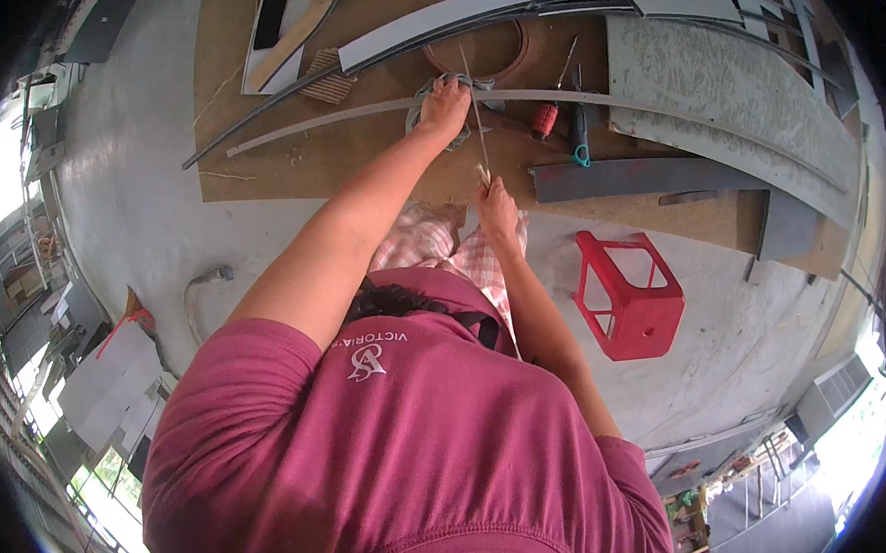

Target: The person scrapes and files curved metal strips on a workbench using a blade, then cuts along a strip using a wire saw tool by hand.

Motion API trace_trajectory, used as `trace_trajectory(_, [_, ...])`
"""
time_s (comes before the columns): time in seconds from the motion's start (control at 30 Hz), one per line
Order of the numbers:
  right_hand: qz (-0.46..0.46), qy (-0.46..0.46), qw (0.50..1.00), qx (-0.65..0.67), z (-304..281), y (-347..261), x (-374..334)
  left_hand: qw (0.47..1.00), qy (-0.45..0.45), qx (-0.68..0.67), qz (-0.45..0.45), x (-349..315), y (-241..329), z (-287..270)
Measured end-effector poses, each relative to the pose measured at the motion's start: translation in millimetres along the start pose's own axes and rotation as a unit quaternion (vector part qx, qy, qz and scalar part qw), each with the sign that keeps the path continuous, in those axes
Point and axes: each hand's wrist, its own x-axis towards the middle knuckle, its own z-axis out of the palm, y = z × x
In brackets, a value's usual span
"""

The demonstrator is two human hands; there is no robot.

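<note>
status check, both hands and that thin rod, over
Left hand pressing grey cloth on long curved strip. Right hand gripping thin rod. Screwdrivers close by, not blocking.

A short-sleeved maroon T-shirt is worn — small white emblem on chest; pink-and-white checked trousers seen below the hands.

Stool [630, 308] right of hands [469, 158], screwdrivers [562, 113] on board [269, 157] ahead

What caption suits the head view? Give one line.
Left hand presses a curved strip; right hand holds a thin stick.
</note>
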Motion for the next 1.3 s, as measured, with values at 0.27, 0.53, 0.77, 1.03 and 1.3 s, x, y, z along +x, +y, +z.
trace_trajectory(0.27, [0.023,-0.020,0.999,-0.010,0,-3,-3,0.999,-0.045,-0.007,-0.006,2,-4,-3])
trace_trajectory(0.53, [0.073,-0.081,0.994,-0.012,-7,-15,-3,0.999,-0.030,0.005,0.009,3,0,-3])
trace_trajectory(0.77, [0.020,-0.033,0.999,-0.032,-4,-17,2,1.000,-0.019,0.009,0.008,6,-3,1])
trace_trajectory(1.03, [0.055,-0.065,0.995,-0.041,1,-11,4,0.999,-0.034,0.014,0.016,2,-4,1])
trace_trajectory(1.3, [0.102,-0.122,0.987,-0.021,-2,-15,1,0.999,-0.034,0.009,0.012,4,-2,-2])
